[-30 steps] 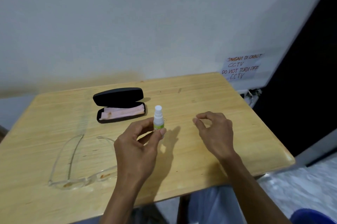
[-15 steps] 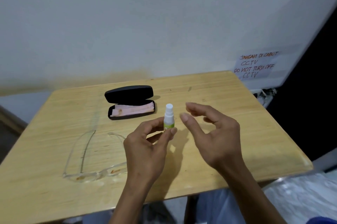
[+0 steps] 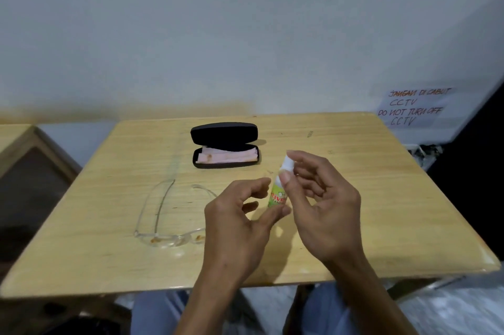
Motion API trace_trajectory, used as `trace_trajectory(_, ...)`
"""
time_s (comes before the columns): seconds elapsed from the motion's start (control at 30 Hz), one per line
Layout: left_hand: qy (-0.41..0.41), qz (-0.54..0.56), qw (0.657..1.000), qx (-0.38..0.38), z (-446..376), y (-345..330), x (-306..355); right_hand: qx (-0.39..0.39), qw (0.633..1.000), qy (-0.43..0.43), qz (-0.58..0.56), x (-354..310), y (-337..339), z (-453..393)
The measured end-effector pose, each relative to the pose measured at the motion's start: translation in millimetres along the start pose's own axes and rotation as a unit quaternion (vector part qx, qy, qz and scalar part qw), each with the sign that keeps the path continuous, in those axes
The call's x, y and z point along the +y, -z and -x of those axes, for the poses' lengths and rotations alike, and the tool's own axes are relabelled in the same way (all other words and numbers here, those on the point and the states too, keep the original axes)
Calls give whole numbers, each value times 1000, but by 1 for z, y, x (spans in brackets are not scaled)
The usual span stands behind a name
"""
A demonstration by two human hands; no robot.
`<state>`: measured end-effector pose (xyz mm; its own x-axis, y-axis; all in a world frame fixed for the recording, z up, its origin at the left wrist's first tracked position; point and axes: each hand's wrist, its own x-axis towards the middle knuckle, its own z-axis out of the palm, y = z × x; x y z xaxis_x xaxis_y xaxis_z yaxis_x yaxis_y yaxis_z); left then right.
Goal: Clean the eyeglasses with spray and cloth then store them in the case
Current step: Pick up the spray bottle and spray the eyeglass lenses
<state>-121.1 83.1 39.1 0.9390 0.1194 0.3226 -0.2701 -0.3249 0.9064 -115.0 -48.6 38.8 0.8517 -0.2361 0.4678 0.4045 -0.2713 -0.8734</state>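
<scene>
A small spray bottle (image 3: pixel 277 195) with a green label and white cap is lifted off the wooden table (image 3: pixel 368 198). My left hand (image 3: pixel 240 225) pinches its lower body between thumb and fingers. My right hand (image 3: pixel 321 204) pinches the white cap between thumb and forefinger. Clear-framed eyeglasses (image 3: pixel 166 225) lie unfolded on the table, left of my left hand, partly hidden behind it. The black case (image 3: pixel 223 135) sits open farther back, with a folded pink cloth (image 3: pixel 227 157) inside.
A wall rises right behind the table. A handwritten paper sign (image 3: pixel 414 107) hangs at the right. Another wooden piece of furniture (image 3: pixel 19 141) stands to the left. My knees show below the table's front edge.
My right hand moved left and took hold of the bottle's cap. My left hand lifted and tilted the bottle slightly. The camera view shifted left.
</scene>
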Motion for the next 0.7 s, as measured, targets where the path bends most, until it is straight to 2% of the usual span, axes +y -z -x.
trace_trajectory(0.17, -11, -77, 996, 37, 3, 54, -7, 8, 990, -77, -114, -8, -7, 4)
trace_trajectory(0.33, -23, -223, 974, 34, 4, 116, -24, -9, 989, -99, -110, -8, -15, 12)
trace_trajectory(0.5, -42, -364, 928, -62, 4, 143, -45, -22, 975, -145, -169, -6, -24, 16)
trace_trajectory(0.7, -58, -409, 900, -141, -2, 134, -58, -81, 956, -196, -204, -6, -28, 19)
